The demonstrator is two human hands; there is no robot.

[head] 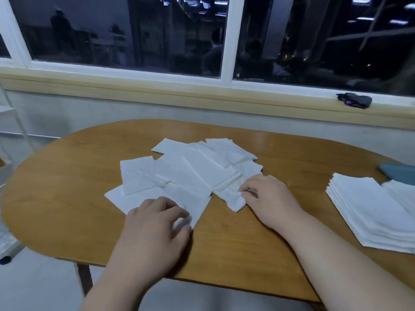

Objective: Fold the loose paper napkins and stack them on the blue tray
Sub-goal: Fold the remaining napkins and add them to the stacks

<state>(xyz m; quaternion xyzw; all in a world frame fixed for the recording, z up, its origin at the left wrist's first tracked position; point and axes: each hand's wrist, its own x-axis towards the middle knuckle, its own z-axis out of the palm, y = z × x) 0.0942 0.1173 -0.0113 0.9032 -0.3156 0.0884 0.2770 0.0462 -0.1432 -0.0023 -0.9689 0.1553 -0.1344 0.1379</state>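
Loose napkins lie scattered mid-frame on the table. The right hand pinches the edge of 1 crumpled napkin. The left hand lies with bent fingers on the nearest napkin; I cannot tell if it grips. Best to draw 1 sheet clear, match corners, then crease. At the right edge, the folded stack hides most of the blue tray
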